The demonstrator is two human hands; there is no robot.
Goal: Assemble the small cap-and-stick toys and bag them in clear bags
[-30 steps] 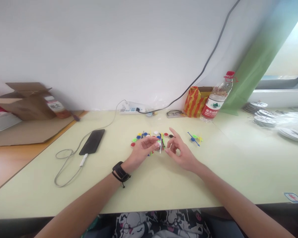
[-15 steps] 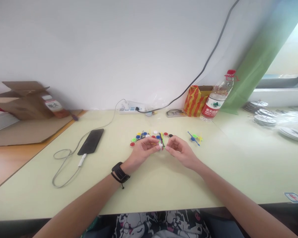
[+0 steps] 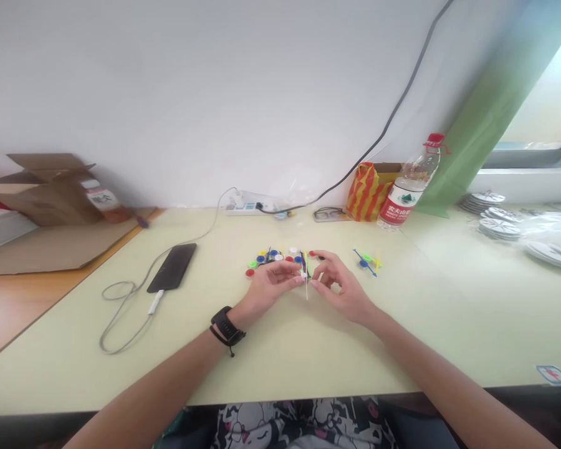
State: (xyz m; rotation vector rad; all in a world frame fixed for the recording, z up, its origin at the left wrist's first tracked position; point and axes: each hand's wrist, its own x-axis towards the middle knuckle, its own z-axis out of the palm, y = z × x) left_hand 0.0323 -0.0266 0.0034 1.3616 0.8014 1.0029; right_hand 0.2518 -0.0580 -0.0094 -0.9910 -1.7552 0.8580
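Observation:
My left hand (image 3: 270,284), with a black watch (image 3: 227,325) on its wrist, pinches a small white spinner (image 3: 303,275) between thumb and fingertips. A thin white arrow (image 3: 307,290) stands out from the spinner, pointing toward me. Close on its right is my right hand (image 3: 341,285), thumb and index finger apart; whether the thumb brushes the spinner I cannot tell. Behind both hands lie several round spinner pieces, among them a red one (image 3: 250,273) and a blue one (image 3: 260,259), partly hidden by the fingers. Several arrow spinners, one of them blue (image 3: 364,264), lie right of my right hand.
A black phone (image 3: 172,268) on a cable lies at left. Along the wall are a power strip (image 3: 247,206), glasses (image 3: 330,213), a striped bag (image 3: 364,192) and a large water bottle (image 3: 403,198). Stacked discs (image 3: 499,227) stand far right, a cardboard box (image 3: 65,196) far left.
The white arrow now shows clearly, pointing toward me, where it was hard to make out before. My right index finger has lifted and spread from the thumb. My left hand keeps its pinch.

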